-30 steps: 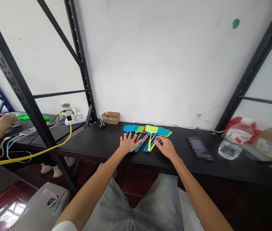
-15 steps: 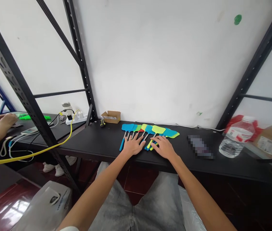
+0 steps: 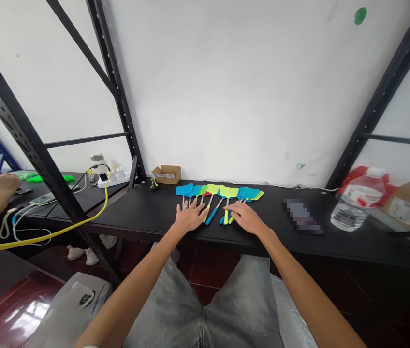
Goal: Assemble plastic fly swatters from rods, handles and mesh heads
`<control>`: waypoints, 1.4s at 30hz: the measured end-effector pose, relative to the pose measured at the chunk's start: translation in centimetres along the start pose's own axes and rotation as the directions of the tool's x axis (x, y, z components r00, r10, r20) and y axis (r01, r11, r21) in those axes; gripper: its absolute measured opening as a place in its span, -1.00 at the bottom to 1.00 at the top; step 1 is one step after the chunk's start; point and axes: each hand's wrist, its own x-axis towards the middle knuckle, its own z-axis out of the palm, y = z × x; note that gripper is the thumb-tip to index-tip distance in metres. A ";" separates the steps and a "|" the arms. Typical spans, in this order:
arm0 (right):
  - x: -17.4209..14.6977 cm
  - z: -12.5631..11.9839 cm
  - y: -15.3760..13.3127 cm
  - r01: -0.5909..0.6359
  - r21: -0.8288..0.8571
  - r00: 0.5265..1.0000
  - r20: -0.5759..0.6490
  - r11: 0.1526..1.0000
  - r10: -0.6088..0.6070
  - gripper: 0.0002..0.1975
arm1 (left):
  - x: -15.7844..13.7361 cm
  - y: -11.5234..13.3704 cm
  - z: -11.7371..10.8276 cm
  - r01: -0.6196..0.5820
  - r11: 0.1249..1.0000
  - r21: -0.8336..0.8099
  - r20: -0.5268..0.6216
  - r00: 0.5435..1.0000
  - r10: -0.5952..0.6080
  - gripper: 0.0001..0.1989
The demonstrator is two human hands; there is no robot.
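A fanned row of fly swatters with flat blue, green, red and yellow-green heads lies on the black table (image 3: 136, 210), heads toward the wall. They have thin metal stems and coloured grips. My left hand (image 3: 189, 217) rests palm down over the stems of the left-hand swatters, fingers spread, covering their grips. On the right side of the row, my right hand (image 3: 247, 217) lies flat, its fingertips over the stems below a blue swatter (image 3: 245, 193). Between the hands, a yellow-green swatter (image 3: 228, 192) and a blue grip (image 3: 213, 215) are in plain sight.
A small open cardboard box (image 3: 167, 175) and a black-and-yellow item (image 3: 153, 184) stand at the back left. To the right are a blurred flat object (image 3: 302, 215) and a large water bottle (image 3: 358, 203). A yellow cable (image 3: 96, 212) crosses the left; another person's hands (image 3: 7, 185) are beyond the post.
My left hand has slid left, and the left and middle swatters have spread that way. More of the middle grips now shows between my hands. The right hand stays over the right-hand swatters.
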 end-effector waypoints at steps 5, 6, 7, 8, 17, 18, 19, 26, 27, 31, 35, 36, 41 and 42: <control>0.1 0.0 -0.4 -0.014 -0.082 1.000 0.000 0.997 0.014 -0.54 | 0.4 0.5 0.5 0.089 0.996 -0.009 -0.008 0.996 -0.089 -0.22; 0.1 0.0 -0.5 -0.029 -0.112 1.000 -0.009 0.993 0.028 -0.54 | 0.4 0.9 0.6 0.115 0.993 -0.010 -0.018 0.993 -0.115 -0.21; 0.0 0.1 -0.5 -0.047 -0.140 0.999 -0.021 0.989 0.044 -0.54 | 0.5 1.2 0.7 0.138 0.990 -0.013 -0.025 0.990 -0.138 -0.20; 0.0 0.2 -0.5 -0.068 -0.167 0.997 -0.034 0.984 0.063 -0.55 | 0.5 1.5 0.7 0.154 0.988 -0.018 -0.030 0.987 -0.155 -0.20; 0.0 0.6 -0.2 -0.170 -0.224 0.984 -0.090 0.960 0.153 -0.57 | -0.2 3.4 1.1 0.180 0.981 -0.075 -0.088 0.979 -0.186 -0.20; 0.0 0.5 -0.2 -0.144 -0.202 0.989 -0.072 0.969 0.132 -0.57 | -0.4 3.6 1.2 0.153 0.986 -0.068 -0.109 0.981 -0.159 -0.21; 0.0 0.4 -0.1 -0.108 -0.172 0.994 -0.047 0.979 0.101 -0.57 | -0.6 3.8 1.2 0.112 0.992 -0.055 -0.131 0.984 -0.119 -0.22; 0.1 0.3 0.1 -0.023 -0.007 0.999 0.048 1.000 0.023 -0.54 | -1.4 3.4 0.0 -0.315 0.949 0.003 -0.004 0.949 0.315 -0.29; 0.1 0.5 0.2 -0.054 -0.010 0.998 0.033 0.999 0.054 -0.53 | -1.4 3.2 -0.1 -0.332 0.943 0.000 0.022 0.943 0.332 -0.29; 0.3 1.3 0.8 -0.266 -0.041 0.962 -0.083 0.963 0.262 -0.50 | -1.3 3.5 0.2 -0.283 0.959 0.000 0.035 0.959 0.283 -0.28; 0.6 1.4 1.4 -0.286 0.016 0.955 -0.079 0.958 0.286 -0.48 | -1.5 4.5 0.8 -0.190 0.982 -0.002 0.009 0.982 0.190 -0.25; 0.6 1.3 1.4 -0.241 0.047 0.968 -0.065 0.969 0.243 -0.49 | -1.5 4.7 0.9 -0.172 0.985 -0.001 0.000 0.985 0.172 -0.24; 0.5 0.6 0.6 -0.205 0.088 0.972 -0.097 0.975 0.213 -0.57 | -1.6 5.0 1.2 -0.145 0.989 0.006 -0.054 0.988 0.145 -0.23; 0.4 0.5 0.3 -0.250 0.062 0.961 -0.107 0.966 0.256 -0.59 | -1.6 5.0 1.3 -0.144 0.989 0.007 -0.059 0.988 0.145 -0.24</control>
